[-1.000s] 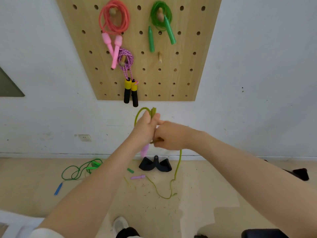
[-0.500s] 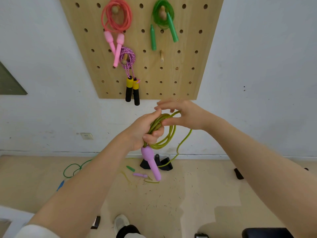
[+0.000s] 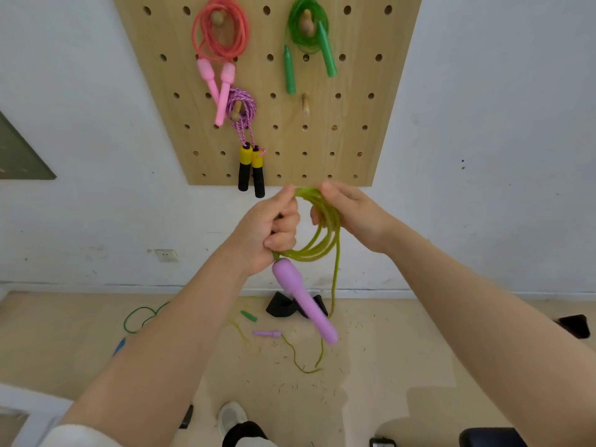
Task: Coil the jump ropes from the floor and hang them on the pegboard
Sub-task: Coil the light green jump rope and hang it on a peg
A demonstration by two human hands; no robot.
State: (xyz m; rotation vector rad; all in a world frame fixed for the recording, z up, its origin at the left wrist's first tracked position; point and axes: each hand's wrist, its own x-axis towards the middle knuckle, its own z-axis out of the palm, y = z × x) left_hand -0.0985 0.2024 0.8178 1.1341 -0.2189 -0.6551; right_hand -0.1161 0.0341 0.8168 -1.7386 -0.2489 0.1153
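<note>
My left hand (image 3: 274, 230) grips several coils of an olive-green jump rope (image 3: 325, 227); one purple handle (image 3: 304, 300) dangles below that fist. My right hand (image 3: 351, 211) pinches the coil's top just under the pegboard (image 3: 354, 124). The rope's tail hangs down to the floor and runs to the other purple handle (image 3: 267, 333) lying there. On the pegboard hang a coral rope with pink handles (image 3: 221, 30), a green rope (image 3: 308, 27) and a purple braided rope with yellow-black handles (image 3: 243, 111). One bare peg (image 3: 304, 104) sticks out below the green rope.
A green rope with a blue handle (image 3: 142, 316) lies on the floor at left, its green handle (image 3: 249, 316) nearer the middle. A black object (image 3: 283, 306) sits at the wall base. My shoe (image 3: 230, 417) shows at the bottom. Dark items stand at the right edge.
Another loop has been added to the coil. My right hand swung from beside the left fist up over the coil's top, and more rope lifted off the floor.
</note>
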